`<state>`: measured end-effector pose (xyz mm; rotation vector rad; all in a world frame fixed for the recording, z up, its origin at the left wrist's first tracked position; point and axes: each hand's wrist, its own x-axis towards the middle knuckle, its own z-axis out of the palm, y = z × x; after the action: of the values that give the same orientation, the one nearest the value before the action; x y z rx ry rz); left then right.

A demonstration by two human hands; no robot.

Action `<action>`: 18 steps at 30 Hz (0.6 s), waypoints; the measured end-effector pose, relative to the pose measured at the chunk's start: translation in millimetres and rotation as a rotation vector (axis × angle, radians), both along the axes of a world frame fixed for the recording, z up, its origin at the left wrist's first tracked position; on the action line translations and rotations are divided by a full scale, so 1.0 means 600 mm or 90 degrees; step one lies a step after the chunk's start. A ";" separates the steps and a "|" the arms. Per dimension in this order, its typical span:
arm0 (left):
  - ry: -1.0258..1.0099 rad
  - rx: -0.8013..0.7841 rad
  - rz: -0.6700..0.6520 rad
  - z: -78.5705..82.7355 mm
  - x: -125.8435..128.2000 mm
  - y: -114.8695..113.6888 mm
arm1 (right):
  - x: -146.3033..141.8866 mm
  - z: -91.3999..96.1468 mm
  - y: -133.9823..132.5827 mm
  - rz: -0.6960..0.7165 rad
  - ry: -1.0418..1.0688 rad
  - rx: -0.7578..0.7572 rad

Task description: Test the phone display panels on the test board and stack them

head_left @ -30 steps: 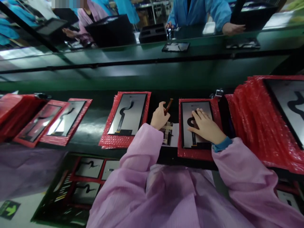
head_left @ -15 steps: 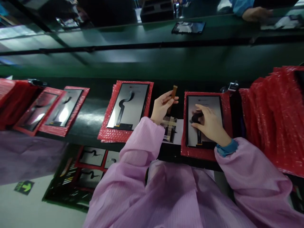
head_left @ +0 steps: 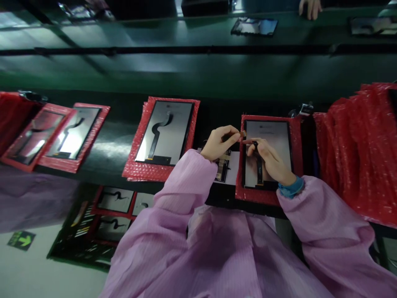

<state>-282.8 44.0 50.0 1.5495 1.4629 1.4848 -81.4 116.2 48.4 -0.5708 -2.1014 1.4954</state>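
An orange-brown flex cable [head_left: 243, 134] is pinched in my left hand [head_left: 221, 142], its end pointing at the right display panel [head_left: 276, 134]. That panel lies face up on a red bubble-wrap pouch [head_left: 257, 196]. My right hand [head_left: 270, 159] is over the panel, fingers closed on the upper end of its black ribbon cable [head_left: 259, 170]. The two cable ends are close together; whether they touch I cannot tell. Below my left hand, partly hidden, a dark part with tan patches [head_left: 222, 169] lies by a white sheet [head_left: 235, 167].
Left of my hands, another display panel [head_left: 178, 132] with a curved ribbon cable rests on red pouches. Further left are two more panels [head_left: 83, 120]. Red pouches [head_left: 350, 153] are piled at right. A green crate [head_left: 77, 263] sits below. Across the bench shows another person's hand [head_left: 310, 8].
My left hand has moved right and lowered the flex cable toward the right panel. My right hand has closed on the black ribbon cable's end. The view has shifted slightly.
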 end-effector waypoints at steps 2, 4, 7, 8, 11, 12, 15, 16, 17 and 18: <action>0.098 -0.002 -0.002 0.003 -0.001 -0.002 | 0.000 0.003 0.004 0.026 -0.009 0.087; 0.185 -0.006 -0.015 0.003 -0.002 -0.004 | 0.000 0.005 0.007 0.042 -0.013 0.167; 0.275 -0.018 -0.031 0.000 -0.002 -0.005 | 0.001 0.007 0.008 0.045 -0.012 0.254; 0.293 -0.022 -0.034 0.000 -0.002 -0.006 | 0.001 0.009 0.007 0.039 -0.010 0.281; 0.326 -0.026 -0.045 0.002 0.002 -0.008 | 0.001 0.013 0.005 0.014 -0.007 0.347; 0.335 -0.029 -0.048 0.003 0.003 -0.009 | 0.001 0.014 0.005 0.008 -0.007 0.360; 0.350 -0.042 -0.050 0.008 0.006 -0.011 | 0.000 0.014 0.006 0.001 -0.015 0.375; 0.351 -0.043 -0.051 0.008 0.006 -0.011 | 0.000 0.013 0.007 0.001 -0.018 0.375; 0.351 -0.040 -0.052 0.009 0.006 -0.012 | 0.000 0.012 0.007 0.000 -0.019 0.375; 0.350 -0.036 -0.053 0.009 0.007 -0.012 | -0.001 0.011 0.008 -0.002 -0.020 0.376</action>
<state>-278.8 36.9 55.3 2.0584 1.6851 0.9977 -81.8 120.9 54.8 -0.3686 -2.4070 0.7931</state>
